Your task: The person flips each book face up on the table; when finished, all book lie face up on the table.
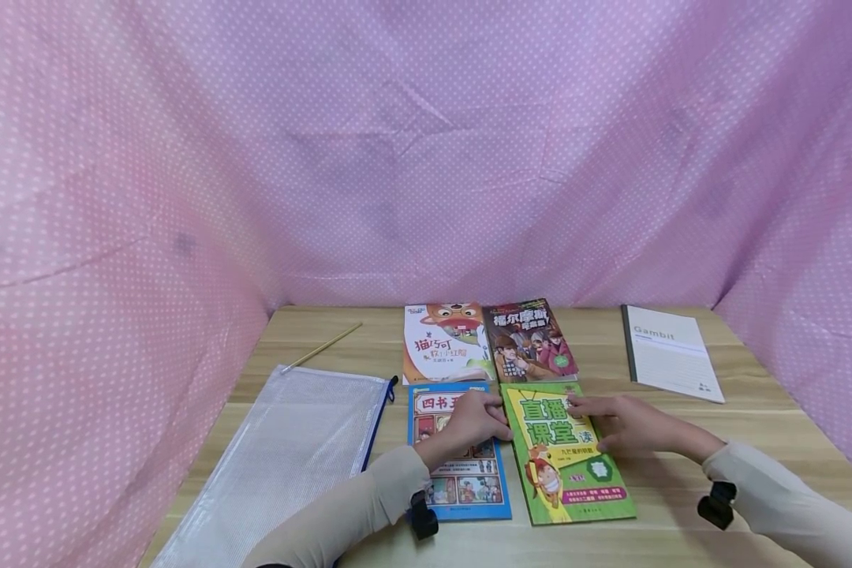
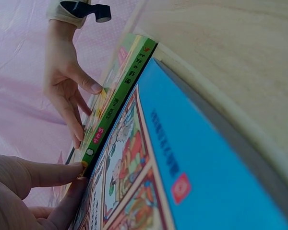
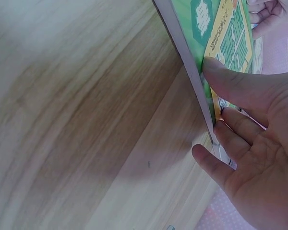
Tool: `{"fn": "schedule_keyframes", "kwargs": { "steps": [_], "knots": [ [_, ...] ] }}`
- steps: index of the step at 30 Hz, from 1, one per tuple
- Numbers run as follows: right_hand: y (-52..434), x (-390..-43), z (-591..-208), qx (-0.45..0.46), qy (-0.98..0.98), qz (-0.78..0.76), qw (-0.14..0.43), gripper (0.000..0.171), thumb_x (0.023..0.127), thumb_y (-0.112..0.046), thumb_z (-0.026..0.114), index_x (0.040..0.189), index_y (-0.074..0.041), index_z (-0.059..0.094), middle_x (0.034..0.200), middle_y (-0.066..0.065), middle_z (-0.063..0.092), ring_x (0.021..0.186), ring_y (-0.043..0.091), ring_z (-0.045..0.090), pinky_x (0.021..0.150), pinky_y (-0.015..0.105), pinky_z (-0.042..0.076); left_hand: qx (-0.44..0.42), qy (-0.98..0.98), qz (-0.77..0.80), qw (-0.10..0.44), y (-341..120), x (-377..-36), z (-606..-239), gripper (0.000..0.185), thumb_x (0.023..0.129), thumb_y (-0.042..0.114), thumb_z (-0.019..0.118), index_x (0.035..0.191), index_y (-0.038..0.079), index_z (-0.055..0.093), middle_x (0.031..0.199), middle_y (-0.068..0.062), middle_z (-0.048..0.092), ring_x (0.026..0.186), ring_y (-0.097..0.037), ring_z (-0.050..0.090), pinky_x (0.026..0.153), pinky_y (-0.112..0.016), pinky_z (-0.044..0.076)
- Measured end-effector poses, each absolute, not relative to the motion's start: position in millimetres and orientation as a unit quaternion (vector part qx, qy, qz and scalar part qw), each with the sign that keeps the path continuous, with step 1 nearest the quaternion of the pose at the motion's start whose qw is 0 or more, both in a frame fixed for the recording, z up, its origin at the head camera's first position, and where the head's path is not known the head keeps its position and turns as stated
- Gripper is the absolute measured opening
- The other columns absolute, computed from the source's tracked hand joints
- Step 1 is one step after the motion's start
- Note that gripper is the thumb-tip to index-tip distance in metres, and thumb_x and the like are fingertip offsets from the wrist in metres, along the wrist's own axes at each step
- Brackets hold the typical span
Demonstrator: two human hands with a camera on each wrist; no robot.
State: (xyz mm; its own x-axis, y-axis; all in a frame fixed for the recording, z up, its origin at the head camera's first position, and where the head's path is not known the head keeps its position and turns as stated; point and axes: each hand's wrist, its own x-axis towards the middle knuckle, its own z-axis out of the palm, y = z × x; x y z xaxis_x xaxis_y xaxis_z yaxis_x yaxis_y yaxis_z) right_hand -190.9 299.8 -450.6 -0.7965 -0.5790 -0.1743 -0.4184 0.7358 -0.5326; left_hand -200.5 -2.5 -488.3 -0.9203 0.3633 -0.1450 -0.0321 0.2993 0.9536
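On the table (image 1: 681, 505), the left hand (image 1: 472, 426) rests on the blue book (image 1: 461, 481), fingers loosely extended, tips touching the green book's (image 1: 575, 473) left edge at 3 o'clock. The right hand (image 1: 628, 426) lies spread, fingers flat on the green book's upper right edge.

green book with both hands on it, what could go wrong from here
The green book lies edge to edge with the blue book, which the left hand rests on, so lifting or sliding one may drag the other. The right hand touches only its far edge with fairly straight fingers, so it could slip. A push away could bump the two books behind.
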Motion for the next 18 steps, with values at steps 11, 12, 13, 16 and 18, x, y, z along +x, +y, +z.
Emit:
{"fn": "schedule_keyframes", "kwargs": {
  "steps": [11,12,13,16,18],
  "knots": [
    [299.2,-190.6,-449.5,-0.269,0.919,-0.236,0.166,0.059,0.084,-0.016,0.08,0.141,-0.013,0.062,0.157,0.02,0.042,0.141,0.054,0.039,0.109,0.071,0.035,0.101,0.803,0.563,0.165,0.0,-202.9,-488.6,0.065,0.076,-0.003,0.084,0.136,-0.004,0.061,0.083,-0.005,0.076,0.074,-0.009,0.07,0.078,-0.03,0.063],
    [299.1,-190.6,-449.6,-0.268,0.919,-0.235,0.165,0.06,0.084,-0.016,0.08,0.141,-0.013,0.062,0.157,0.019,0.042,0.141,0.053,0.039,0.11,0.07,0.034,0.102,0.807,0.559,0.162,-0.1,-202.7,-488.2,0.065,0.076,-0.003,0.085,0.136,-0.004,0.061,0.083,-0.005,0.076,0.074,-0.009,0.07,0.078,-0.03,0.063],
    [299.0,-190.8,-449.7,-0.27,0.919,-0.234,0.165,0.06,0.085,-0.016,0.08,0.141,-0.013,0.061,0.157,0.019,0.042,0.141,0.053,0.039,0.11,0.07,0.035,0.102,0.81,0.554,0.159,-0.2,-202.4,-487.7,0.064,0.076,-0.003,0.085,0.136,-0.004,0.061,0.082,-0.004,0.076,0.073,-0.009,0.07,0.078,-0.03,0.063],
    [298.8,-191.7,-449.8,-0.276,0.917,-0.236,0.165,0.059,0.085,-0.016,0.079,0.141,-0.011,0.061,0.157,0.021,0.043,0.141,0.054,0.04,0.109,0.071,0.036,0.106,0.82,0.541,0.152,-0.3,-201.6,-486.1,0.064,0.075,-0.002,0.085,0.134,-0.004,0.063,0.08,-0.003,0.076,0.071,-0.007,0.069,0.076,-0.028,0.062],
    [298.9,-192.0,-449.7,-0.276,0.916,-0.237,0.167,0.059,0.086,-0.016,0.079,0.141,-0.01,0.061,0.157,0.022,0.043,0.141,0.054,0.04,0.108,0.071,0.037,0.111,0.824,0.536,0.149,-0.1,-201.3,-484.9,0.062,0.075,-0.002,0.085,0.133,-0.004,0.064,0.079,-0.002,0.075,0.07,-0.007,0.069,0.073,-0.026,0.061]
  ]
}}
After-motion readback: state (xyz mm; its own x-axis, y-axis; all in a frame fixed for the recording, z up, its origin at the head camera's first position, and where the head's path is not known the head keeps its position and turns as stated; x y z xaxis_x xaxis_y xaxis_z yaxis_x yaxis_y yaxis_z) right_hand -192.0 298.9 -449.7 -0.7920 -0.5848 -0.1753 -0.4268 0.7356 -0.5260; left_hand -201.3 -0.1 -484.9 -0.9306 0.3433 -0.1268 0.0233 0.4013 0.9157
